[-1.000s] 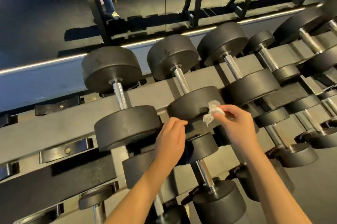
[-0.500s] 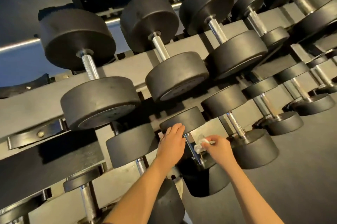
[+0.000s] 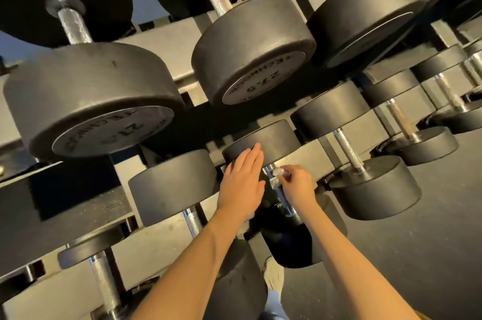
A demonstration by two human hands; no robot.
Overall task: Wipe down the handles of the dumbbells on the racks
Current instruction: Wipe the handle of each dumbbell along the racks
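Observation:
A black dumbbell (image 3: 268, 141) lies on the middle tier of the rack, its chrome handle (image 3: 280, 193) running down toward me. My right hand (image 3: 296, 185) pinches a small crumpled white wipe (image 3: 277, 176) against the top of that handle. My left hand (image 3: 243, 181) lies flat with straight fingers on the dumbbell's upper head, just left of the handle. The lower part of the handle is hidden behind my hands.
Large 27.5 dumbbells (image 3: 258, 56) fill the top tier overhead. More dumbbells (image 3: 375, 184) sit right and left (image 3: 174, 184) on the middle tier, smaller ones lower left (image 3: 104, 280). Grey rack rails (image 3: 161, 40) run across. Dark rubber floor (image 3: 430, 254) lies at right.
The view has closed in on the middle tier. My right hand has slid the wipe to the top of the handle; my left hand stays on the dumbbell head.

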